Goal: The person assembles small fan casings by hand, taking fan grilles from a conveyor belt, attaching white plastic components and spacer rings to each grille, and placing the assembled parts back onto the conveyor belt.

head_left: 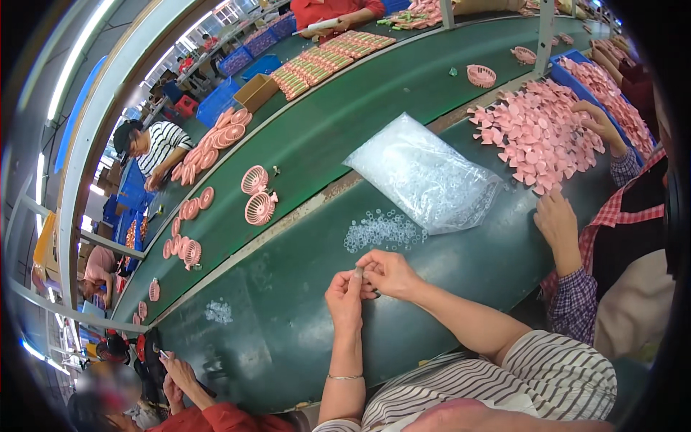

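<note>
Fingertips of my left hand [344, 299] and my right hand [392, 275] meet in a pinch above the green work surface [302, 309]. Something small and dark shows between and below them, too small to name. Just beyond my hands lies a loose heap of small clear rings [385, 230]. Behind it rests a large clear plastic bag [425, 173], with more rings visible at its right end. A smaller cluster of clear pieces [219, 311] sits off to the left.
A green conveyor belt [324, 158] carries pink slotted baskets [260, 209] and pink rings. To the right, a co-worker's hands [558, 223] touch a heap of pink parts [536, 137] beside a blue crate [568, 72]. Another person's hands [180, 378] are at lower left. A metal post [545, 36] stands far right.
</note>
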Demonstrator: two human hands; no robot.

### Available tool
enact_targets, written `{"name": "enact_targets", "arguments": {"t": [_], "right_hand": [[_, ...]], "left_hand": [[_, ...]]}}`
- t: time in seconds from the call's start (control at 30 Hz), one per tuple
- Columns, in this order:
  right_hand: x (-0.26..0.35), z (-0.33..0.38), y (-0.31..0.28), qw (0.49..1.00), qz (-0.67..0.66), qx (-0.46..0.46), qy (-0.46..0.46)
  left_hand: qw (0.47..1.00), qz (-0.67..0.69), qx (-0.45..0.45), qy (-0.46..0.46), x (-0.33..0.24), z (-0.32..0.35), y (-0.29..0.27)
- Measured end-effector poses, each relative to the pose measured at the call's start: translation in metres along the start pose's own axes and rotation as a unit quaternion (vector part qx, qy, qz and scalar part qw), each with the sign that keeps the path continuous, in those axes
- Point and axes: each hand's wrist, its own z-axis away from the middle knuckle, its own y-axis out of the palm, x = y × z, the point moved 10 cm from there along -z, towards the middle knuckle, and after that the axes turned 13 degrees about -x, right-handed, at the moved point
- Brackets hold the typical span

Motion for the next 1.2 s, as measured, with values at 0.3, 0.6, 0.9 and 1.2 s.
{"name": "enact_targets", "arguments": {"t": [0.3,0.6,0.9,1.2], "right_hand": [[0.039,0.012,0.005,0.968,0.122,-0.032,-0.219],[0.02,-0.011,-0.014,0.992,0.016,-0.079,-0.095],[0.008,0.001,0.009,0.995,-0.098,0.011,0.013],[0.022,-0.005,-0.013,0.984,-0.174,-0.041,0.011]], "left_hand": [[0.999,-0.002,0.001,-0.047,-0.003,-0.002,-0.01],[0.951,-0.274,-0.051,0.135,-0.066,-0.075,-0.018],[0.63,-0.569,-0.301,0.435,-0.138,-0.198,-0.052],[0.739,-0.505,-0.166,0.413,-0.151,-0.023,-0.008]]}}
